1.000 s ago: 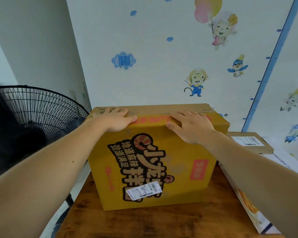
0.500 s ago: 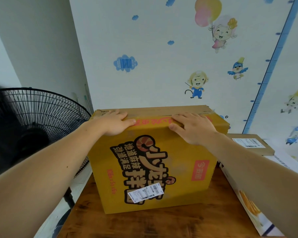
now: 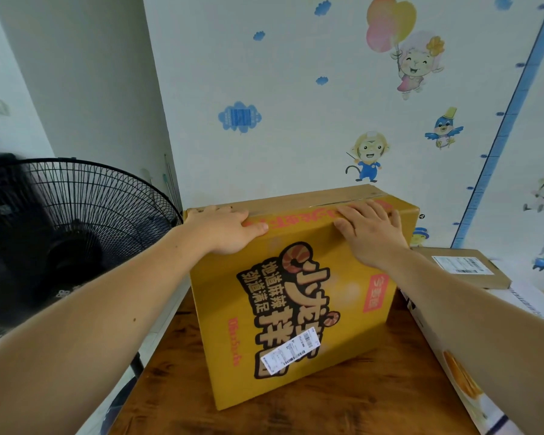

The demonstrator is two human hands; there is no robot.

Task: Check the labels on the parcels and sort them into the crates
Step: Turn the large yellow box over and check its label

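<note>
Wooden table (image 3: 327, 412), fan (image 3: 76, 233) left, parcel (image 3: 462, 271) right; left hand (image 3: 223, 232) and right hand (image 3: 371, 237) flat on yellow box (image 3: 226, 302)

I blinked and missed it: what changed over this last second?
The yellow printed cardboard box has turned slightly on the wooden table, its left end swinging toward the person. The left hand and right hand stay flat on its top edge; the small brown parcel has not moved.

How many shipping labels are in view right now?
2. The front label sits low on the yellow box; the top label lies on the brown parcel at right. Hidden faces may carry more.
</note>
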